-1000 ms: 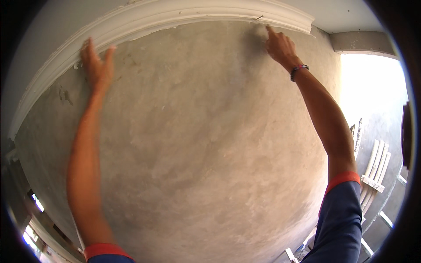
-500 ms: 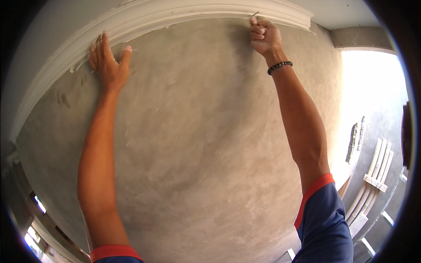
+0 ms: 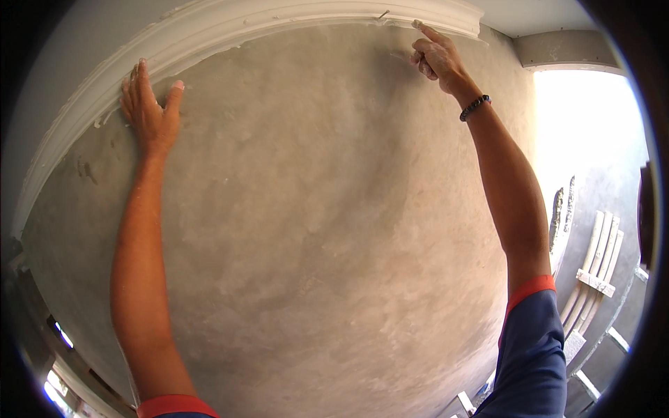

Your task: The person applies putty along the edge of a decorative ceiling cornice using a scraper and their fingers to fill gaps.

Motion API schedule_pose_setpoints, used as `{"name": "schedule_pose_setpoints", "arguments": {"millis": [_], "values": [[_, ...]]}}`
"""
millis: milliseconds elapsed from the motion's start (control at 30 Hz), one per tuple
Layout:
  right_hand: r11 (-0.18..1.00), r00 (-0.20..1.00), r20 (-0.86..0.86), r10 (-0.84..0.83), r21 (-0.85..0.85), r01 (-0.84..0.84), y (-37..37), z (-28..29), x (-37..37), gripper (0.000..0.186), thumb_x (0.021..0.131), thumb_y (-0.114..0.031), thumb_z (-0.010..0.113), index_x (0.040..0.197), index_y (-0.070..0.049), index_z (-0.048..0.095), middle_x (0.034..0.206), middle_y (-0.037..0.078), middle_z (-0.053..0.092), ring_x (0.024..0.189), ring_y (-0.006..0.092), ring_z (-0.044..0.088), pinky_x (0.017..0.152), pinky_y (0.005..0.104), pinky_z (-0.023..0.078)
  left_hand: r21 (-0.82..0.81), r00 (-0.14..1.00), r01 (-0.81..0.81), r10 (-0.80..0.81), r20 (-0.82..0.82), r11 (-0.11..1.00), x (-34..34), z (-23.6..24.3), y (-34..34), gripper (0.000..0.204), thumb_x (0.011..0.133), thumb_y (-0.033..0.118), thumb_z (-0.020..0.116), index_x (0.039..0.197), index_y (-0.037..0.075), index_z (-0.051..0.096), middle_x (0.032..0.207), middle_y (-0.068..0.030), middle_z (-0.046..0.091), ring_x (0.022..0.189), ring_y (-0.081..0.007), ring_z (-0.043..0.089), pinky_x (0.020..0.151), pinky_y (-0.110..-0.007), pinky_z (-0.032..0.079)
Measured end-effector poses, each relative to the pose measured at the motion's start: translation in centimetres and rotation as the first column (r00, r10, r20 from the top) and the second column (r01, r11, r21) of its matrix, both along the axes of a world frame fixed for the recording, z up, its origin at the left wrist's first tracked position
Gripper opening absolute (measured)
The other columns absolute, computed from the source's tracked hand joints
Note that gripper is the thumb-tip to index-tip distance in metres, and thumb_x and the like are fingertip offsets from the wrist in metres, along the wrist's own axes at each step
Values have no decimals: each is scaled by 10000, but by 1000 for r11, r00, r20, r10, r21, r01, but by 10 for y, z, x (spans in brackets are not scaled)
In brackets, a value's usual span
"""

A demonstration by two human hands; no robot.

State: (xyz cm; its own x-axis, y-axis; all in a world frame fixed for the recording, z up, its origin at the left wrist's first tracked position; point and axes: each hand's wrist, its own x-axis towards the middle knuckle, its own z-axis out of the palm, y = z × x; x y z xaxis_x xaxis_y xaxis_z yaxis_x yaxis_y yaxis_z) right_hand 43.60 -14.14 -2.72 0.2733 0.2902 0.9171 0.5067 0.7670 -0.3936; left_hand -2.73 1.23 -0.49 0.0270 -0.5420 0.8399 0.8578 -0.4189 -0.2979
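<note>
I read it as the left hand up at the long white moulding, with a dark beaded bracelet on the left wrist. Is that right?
Wrong side: the head view shows the dark beaded bracelet on the right wrist, not the left. The left hand is up at the long white moulding.

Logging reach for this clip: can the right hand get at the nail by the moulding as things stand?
Probably yes: the right hand is raised just right of the nail, and nothing visible stands between them. The left hand is well off to the left.
</note>
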Motion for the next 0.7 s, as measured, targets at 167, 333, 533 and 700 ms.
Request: {"name": "schedule_pose_setpoints", "arguments": {"millis": [167, 333, 533, 700], "values": [[854, 753, 421, -505, 121, 506, 30, 29, 40, 357, 939, -90, 500, 1291, -35, 468, 587, 0, 482, 482, 86, 448, 417, 254, 371, 23, 999, 9, -8, -33, 1000, 0, 4, -1, 780, 879, 455, 594, 1492, 107, 259, 1514, -161, 303, 1421, -393, 187, 1153, -555, 82], [922, 734, 594, -330, 34, 387, 55, 53, 51, 312, 947, -81, 516, 1247, -2, 490, 686, 27, 539, 596, 120, 550, 506, 274, 452, 15, 999, 35, -35, -28, 999, 1, -1, -1, 774, 875, 438, 599, 1487, 98, 269, 1505, -166, 318, 1417, -390, 197, 1151, -551, 83], [496, 175, 590, -788, 441, 748, 60, 49, 52, 423, 916, -80, 564, 1327, -17, 486, 1065, 117, 628, 810, 154, 615, 715, 303, 526, 43, 995, 73, -71, -64, 996, -2, 1, 5, 790, 857, 455, 623, 1470, 73, 304, 1478, -175, 364, 1393, -401, 244, 1144, -530, 125], [725, 563, 491, -665, 605, 329, 62, 41, 32, 451, 885, -139, 601, 1326, -87, 521, 1086, 122, 632, 798, 172, 630, 698, 323, 532, 100, 988, 103, -90, -128, 990, -24, 13, -6, 847, 792, 476, 698, 1436, 49, 351, 1437, -232, 391, 1362, -417, 289, 1118, -533, 179]]}}
